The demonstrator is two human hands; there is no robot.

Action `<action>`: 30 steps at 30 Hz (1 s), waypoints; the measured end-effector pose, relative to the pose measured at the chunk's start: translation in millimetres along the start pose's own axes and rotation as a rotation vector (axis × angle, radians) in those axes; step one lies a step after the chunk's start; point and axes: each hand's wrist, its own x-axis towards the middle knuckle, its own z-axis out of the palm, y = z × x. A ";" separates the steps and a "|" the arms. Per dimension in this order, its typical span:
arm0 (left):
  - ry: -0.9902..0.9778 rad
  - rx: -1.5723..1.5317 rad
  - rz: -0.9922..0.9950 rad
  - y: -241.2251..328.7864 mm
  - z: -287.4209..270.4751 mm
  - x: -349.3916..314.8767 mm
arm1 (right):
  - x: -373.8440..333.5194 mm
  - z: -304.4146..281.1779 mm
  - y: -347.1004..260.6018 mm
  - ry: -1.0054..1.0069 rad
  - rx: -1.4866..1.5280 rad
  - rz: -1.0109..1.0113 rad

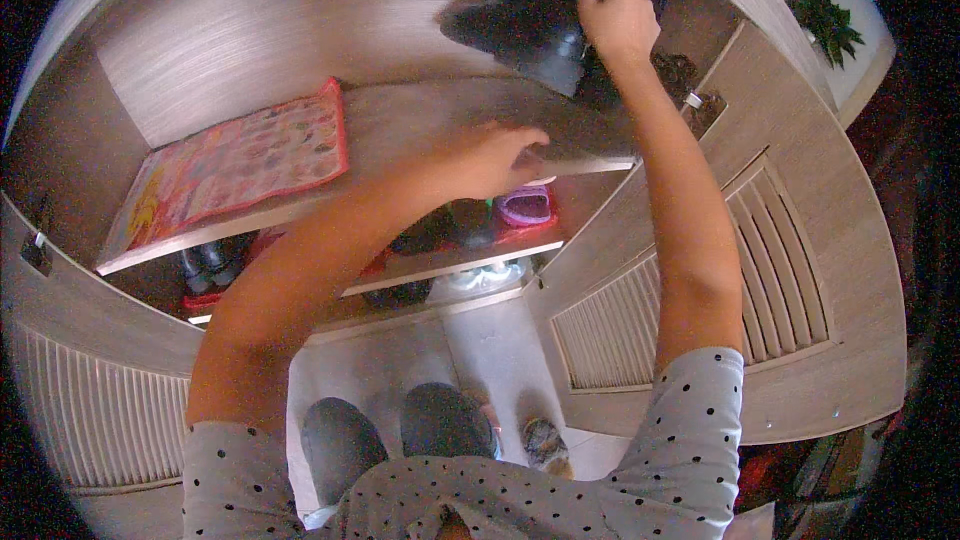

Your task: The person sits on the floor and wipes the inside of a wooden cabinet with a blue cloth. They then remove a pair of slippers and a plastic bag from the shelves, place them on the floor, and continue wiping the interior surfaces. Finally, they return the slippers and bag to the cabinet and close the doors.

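Observation:
My right hand (622, 25) is raised at the back right of the open cabinet. Its fingers are curled against a large black object (510, 25) and seem to grip it; blur and shadow hide what kind of thing it is. Above the shelf's front edge, my left hand (500, 158) hangs with thumb and bent fingers apart, nothing visible between them. A red-edged patterned mat (240, 165) lies on the left of the top shelf (420, 120). Below my left hand, a purple-rimmed item (525, 205) sits on the lower shelf.
Dark shoes (212, 265) stand on the lower shelf at left. A clear plastic bag (480, 280) lies at the bottom. The louvred right door (700, 270) and left door (100, 390) stand open. A mottled brown shape (546, 445) is on the floor; a green plant (822, 15) is outside.

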 end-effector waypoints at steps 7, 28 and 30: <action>0.120 0.068 0.007 -2.4 -6.4 -10.2 | -18.6 8.3 2.5 -0.004 -0.028 -0.033; 0.075 0.209 0.164 -17.4 -10.5 -34.0 | -34.7 37.1 4.2 -0.088 -0.143 -0.232; 0.031 0.184 0.124 -13.3 -12.4 -32.8 | -36.5 34.1 4.1 -0.214 -0.113 -0.220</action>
